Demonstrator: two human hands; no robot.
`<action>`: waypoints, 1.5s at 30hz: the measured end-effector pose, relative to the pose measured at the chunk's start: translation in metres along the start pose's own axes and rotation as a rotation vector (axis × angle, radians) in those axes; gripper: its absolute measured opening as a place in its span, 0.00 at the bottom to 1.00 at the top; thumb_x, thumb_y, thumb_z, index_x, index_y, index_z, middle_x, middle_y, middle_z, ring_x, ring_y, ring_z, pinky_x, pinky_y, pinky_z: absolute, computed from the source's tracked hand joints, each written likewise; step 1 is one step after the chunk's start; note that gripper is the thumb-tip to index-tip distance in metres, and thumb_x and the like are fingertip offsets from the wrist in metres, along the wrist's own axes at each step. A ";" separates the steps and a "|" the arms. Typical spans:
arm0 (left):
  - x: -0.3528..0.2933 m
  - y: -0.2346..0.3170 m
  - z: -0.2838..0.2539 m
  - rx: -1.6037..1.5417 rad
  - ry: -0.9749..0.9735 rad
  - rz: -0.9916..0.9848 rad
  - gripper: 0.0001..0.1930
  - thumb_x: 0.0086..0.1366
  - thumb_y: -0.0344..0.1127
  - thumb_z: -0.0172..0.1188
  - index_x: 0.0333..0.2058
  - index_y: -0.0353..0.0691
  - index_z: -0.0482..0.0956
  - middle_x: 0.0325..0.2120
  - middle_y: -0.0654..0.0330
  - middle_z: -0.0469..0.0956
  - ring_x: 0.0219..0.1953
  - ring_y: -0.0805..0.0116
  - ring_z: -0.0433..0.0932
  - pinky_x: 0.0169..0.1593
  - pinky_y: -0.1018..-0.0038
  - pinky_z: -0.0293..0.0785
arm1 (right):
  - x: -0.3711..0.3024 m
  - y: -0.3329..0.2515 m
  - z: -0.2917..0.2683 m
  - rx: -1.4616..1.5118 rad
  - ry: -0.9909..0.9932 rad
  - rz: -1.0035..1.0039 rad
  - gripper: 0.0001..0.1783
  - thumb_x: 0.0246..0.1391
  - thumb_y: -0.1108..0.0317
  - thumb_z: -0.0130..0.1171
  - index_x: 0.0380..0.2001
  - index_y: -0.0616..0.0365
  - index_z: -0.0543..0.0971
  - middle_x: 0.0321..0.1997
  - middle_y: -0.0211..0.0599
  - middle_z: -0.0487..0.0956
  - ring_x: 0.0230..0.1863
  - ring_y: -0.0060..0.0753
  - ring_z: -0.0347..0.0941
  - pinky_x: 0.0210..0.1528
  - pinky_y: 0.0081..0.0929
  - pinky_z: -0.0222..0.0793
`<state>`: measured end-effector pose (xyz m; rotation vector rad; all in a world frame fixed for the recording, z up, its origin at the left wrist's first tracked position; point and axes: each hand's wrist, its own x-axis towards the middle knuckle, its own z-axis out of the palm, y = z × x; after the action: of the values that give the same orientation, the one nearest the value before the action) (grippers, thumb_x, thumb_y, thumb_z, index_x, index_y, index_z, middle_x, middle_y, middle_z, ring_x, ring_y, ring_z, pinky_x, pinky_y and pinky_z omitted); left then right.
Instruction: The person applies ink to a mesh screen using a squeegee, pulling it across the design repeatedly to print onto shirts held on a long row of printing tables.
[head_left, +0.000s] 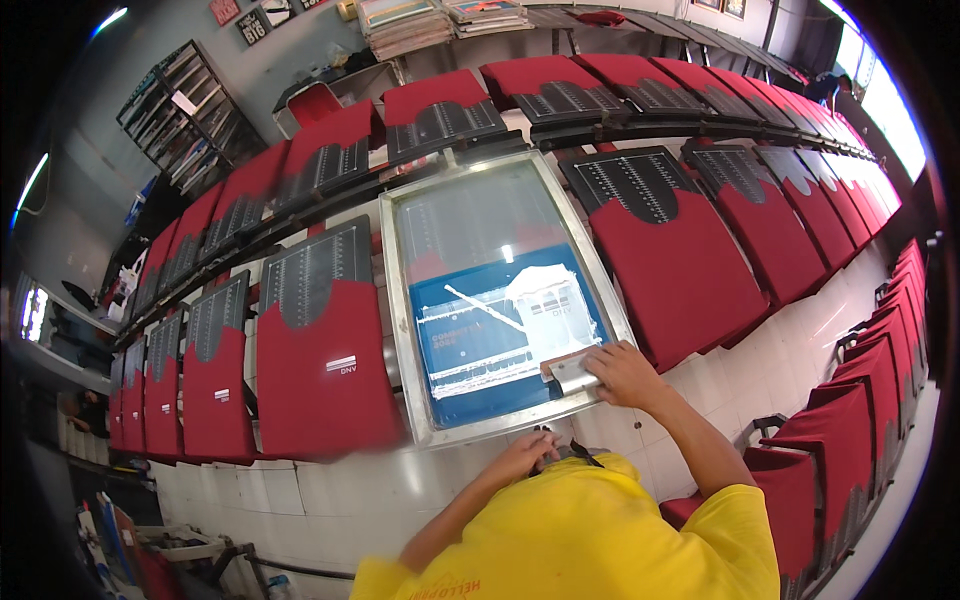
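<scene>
A silk screen [505, 405] with a blue stencil lies in its metal frame [398, 300] over a board in front of me. White ink [540, 283] is smeared across the blue area, thickest at the right. My right hand [625, 375] is closed around a squeegee [573, 374], whose blade rests at the lower right of the screen. Close to my body, by the frame's near edge, my left hand [530, 453] has its fingers curled. A small dark thing shows at those fingers, too unclear to name.
Red shirts are stretched on black boards in long rows. A shirt with a small white print [325, 385] lies left of the screen, an unprinted-looking red shirt [680, 270] right of it. More shirts [840, 440] hang along the right. A rack [190, 115] stands at the back left.
</scene>
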<state>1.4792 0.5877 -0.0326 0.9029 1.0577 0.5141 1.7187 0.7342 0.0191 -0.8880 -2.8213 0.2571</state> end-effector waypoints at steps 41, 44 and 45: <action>0.041 -0.002 0.033 -0.683 0.150 -0.099 0.24 0.78 0.46 0.39 0.54 0.29 0.73 0.26 0.64 0.75 0.21 0.78 0.63 0.26 0.82 0.61 | 0.029 0.024 0.023 -0.161 0.305 0.010 0.14 0.37 0.70 0.67 0.32 0.53 0.78 0.35 0.34 0.77 0.39 0.41 0.72 0.41 0.38 0.64; 0.036 0.010 0.034 -0.687 0.152 -0.144 0.23 0.78 0.45 0.39 0.54 0.32 0.74 0.28 0.64 0.77 0.25 0.78 0.67 0.30 0.81 0.65 | 0.033 0.033 0.018 0.012 0.240 0.094 0.14 0.38 0.72 0.65 0.32 0.54 0.76 0.37 0.33 0.78 0.41 0.39 0.71 0.41 0.37 0.62; 0.032 0.014 0.034 -0.677 0.144 -0.181 0.23 0.78 0.45 0.38 0.55 0.33 0.74 0.30 0.64 0.77 0.27 0.78 0.69 0.33 0.80 0.67 | 0.033 0.037 0.014 0.014 0.218 0.101 0.12 0.39 0.73 0.62 0.32 0.53 0.76 0.37 0.33 0.78 0.40 0.38 0.72 0.40 0.37 0.61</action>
<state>1.5244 0.6061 -0.0304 0.1747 0.9864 0.7312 1.7093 0.7811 0.0015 -0.9925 -2.5763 0.1804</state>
